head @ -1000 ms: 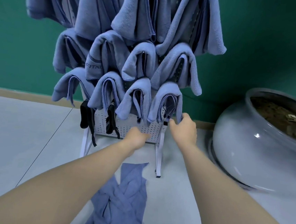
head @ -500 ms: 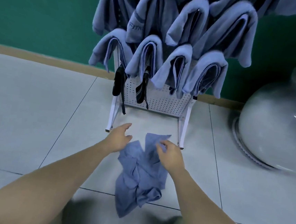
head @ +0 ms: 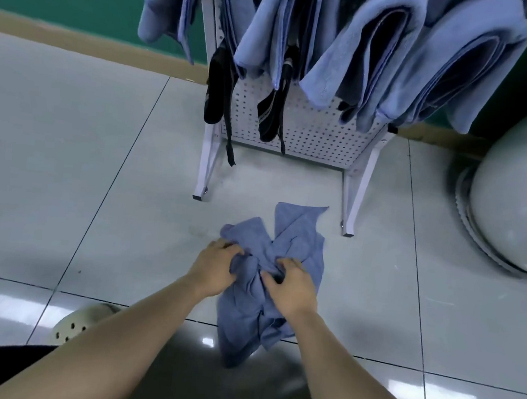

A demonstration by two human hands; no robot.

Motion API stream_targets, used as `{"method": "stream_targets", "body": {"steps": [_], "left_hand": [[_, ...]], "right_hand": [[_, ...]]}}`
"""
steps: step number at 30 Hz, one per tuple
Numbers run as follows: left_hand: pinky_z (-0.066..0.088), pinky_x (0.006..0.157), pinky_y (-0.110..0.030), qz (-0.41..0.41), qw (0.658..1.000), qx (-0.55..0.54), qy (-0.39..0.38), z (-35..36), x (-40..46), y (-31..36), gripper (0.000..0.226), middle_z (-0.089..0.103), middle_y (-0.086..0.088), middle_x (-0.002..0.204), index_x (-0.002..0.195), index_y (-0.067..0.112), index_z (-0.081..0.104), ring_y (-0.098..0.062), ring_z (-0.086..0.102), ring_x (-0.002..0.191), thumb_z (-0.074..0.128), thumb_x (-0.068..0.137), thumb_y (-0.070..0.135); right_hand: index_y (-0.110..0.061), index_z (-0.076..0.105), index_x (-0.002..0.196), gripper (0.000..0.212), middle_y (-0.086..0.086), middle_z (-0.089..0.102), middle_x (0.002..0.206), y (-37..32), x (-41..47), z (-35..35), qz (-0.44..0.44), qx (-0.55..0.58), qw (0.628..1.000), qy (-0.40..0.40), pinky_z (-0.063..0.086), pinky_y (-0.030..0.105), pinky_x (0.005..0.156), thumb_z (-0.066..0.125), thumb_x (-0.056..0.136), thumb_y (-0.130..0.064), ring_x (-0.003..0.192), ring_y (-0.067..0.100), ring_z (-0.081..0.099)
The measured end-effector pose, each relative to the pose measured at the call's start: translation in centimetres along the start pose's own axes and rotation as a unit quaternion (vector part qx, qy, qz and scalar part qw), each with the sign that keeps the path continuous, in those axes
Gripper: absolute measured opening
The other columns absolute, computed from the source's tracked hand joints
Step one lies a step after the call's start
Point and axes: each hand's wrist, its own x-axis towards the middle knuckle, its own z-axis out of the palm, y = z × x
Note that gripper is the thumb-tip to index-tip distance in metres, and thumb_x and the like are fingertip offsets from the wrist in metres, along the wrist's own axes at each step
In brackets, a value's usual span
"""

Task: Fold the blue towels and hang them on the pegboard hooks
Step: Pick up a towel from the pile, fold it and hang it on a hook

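A crumpled blue towel (head: 297,234) lies on the tiled floor just in front of the white pegboard stand (head: 310,130). My left hand (head: 213,268) grips the towel's left side, fingers curled into the cloth. My right hand (head: 292,285) grips the bunched middle of the same towel. Several folded blue towels (head: 367,48) hang in a row on the pegboard's hooks above, hiding most of the board.
Two black straps (head: 216,92) dangle from the pegboard's lower left. A large pale ceramic pot (head: 519,208) stands at the right. A cream perforated shoe (head: 79,326) shows at the lower left. A green wall with a tan skirting runs behind.
Both hands dropped from the hung towels on the pegboard to the floor and took hold of the crumpled towel. The view tilted downward and closer.
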Motion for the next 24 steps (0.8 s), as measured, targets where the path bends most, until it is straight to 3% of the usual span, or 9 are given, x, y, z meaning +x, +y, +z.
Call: {"method": "stream_targets", "body": {"steps": [2,3,5,7,9,12,14,16,24], "left_hand": [[0.044,0.084,-0.036,0.009,1.0,0.016,0.025,-0.3,-0.1,0.6,0.009,0.062,-0.001,0.104,0.088,0.025,0.064,-0.03,0.059,0.104,0.072,0.083,0.025],[0.038,0.078,-0.034,0.013,0.999,0.016,0.038,-0.4,-0.1,0.7,0.022,0.058,0.005,0.09,0.072,0.029,0.053,-0.028,0.058,0.096,0.071,0.082,0.022],[0.033,0.074,-0.033,0.025,0.998,0.002,0.057,-0.8,0.1,0.6,0.036,0.05,0.012,0.073,0.064,0.03,0.04,-0.022,0.052,0.083,0.068,0.082,0.016],[0.038,0.069,-0.035,0.039,0.994,-0.065,0.075,-2.3,-0.1,1.2,0.019,0.056,0.008,0.071,0.071,0.023,0.051,-0.024,0.054,0.076,0.062,0.082,0.013],[0.046,0.071,-0.037,0.052,0.985,-0.13,0.099,-4.2,-0.2,2.1,0.004,0.065,-0.007,0.079,0.084,0.012,0.058,-0.03,0.06,0.078,0.059,0.086,0.008],[0.05,0.067,-0.033,0.098,0.974,-0.163,0.12,-8.3,-0.6,4.7,0.019,0.066,-0.01,0.079,0.089,0.017,0.056,-0.025,0.06,0.072,0.054,0.092,-0.002],[0.047,0.062,-0.031,0.119,0.969,-0.173,0.133,-11.6,-1.2,7.0,0.015,0.063,-0.009,0.071,0.093,0.014,0.057,-0.018,0.055,0.064,0.05,0.098,0.002],[0.042,0.059,-0.023,0.132,0.963,-0.179,0.151,-15.2,-2.2,9.3,0.012,0.055,-0.004,0.067,0.094,0.011,0.056,-0.008,0.047,0.059,0.048,0.103,0.009],[0.044,0.068,-0.033,0.193,0.941,-0.145,0.238,-27.6,-9.6,15.3,0.04,0.055,-0.01,0.074,0.084,0.012,0.054,-0.008,0.046,0.066,0.051,0.104,0.046]], "right_hand": [[-0.014,0.058,0.137,0.061,0.003,0.059,0.132,-0.1,0.5,0.5,-0.007,-0.017,1.0,0.007,0.044,0.028,0.099,0.072,0.09,-0.051,0.122,0.023,0.055],[-0.015,0.056,0.137,0.071,0.003,0.058,0.131,-0.3,0.6,0.7,-0.01,-0.031,0.999,0.012,0.044,0.031,0.101,0.071,0.085,-0.061,0.122,0.024,0.054],[-0.021,0.053,0.14,0.095,0.0,0.055,0.134,-0.6,0.6,0.8,-0.015,-0.07,0.997,0.013,0.042,0.036,0.105,0.058,0.07,-0.085,0.126,0.023,0.052],[-0.026,0.05,0.142,0.109,-0.004,0.055,0.136,-1.0,0.6,0.8,-0.023,-0.099,0.995,-0.004,0.038,0.038,0.109,0.046,0.058,-0.095,0.129,0.021,0.049],[-0.027,0.057,0.128,0.096,-0.007,0.062,0.124,-1.9,0.7,0.4,-0.024,-0.098,0.995,-0.019,0.041,0.038,0.105,0.053,0.058,-0.092,0.119,0.019,0.054],[-0.028,0.055,0.079,0.031,-0.003,0.067,0.084,-4.3,0.9,-0.5,-0.035,-0.016,0.999,0.001,0.053,0.042,0.082,0.073,0.081,-0.053,0.084,0.022,0.063],[-0.027,0.05,0.067,0.031,-0.002,0.061,0.07,-6.5,0.9,-1.9,-0.05,0.064,0.996,0.026,0.054,0.036,0.066,0.069,0.091,-0.033,0.068,0.02,0.059],[-0.022,0.052,0.069,0.031,-0.003,0.059,0.066,-9.2,0.3,-4.3,-0.07,0.127,0.989,0.024,0.044,0.021,0.055,0.062,0.098,-0.026,0.062,0.016,0.053],[-0.002,0.057,0.083,0.027,0.007,0.056,0.072,-20.7,-6.1,-18.0,-0.208,0.195,0.957,0.06,0.037,0.033,0.062,0.057,0.101,-0.023,0.067,0.016,0.048]]}}
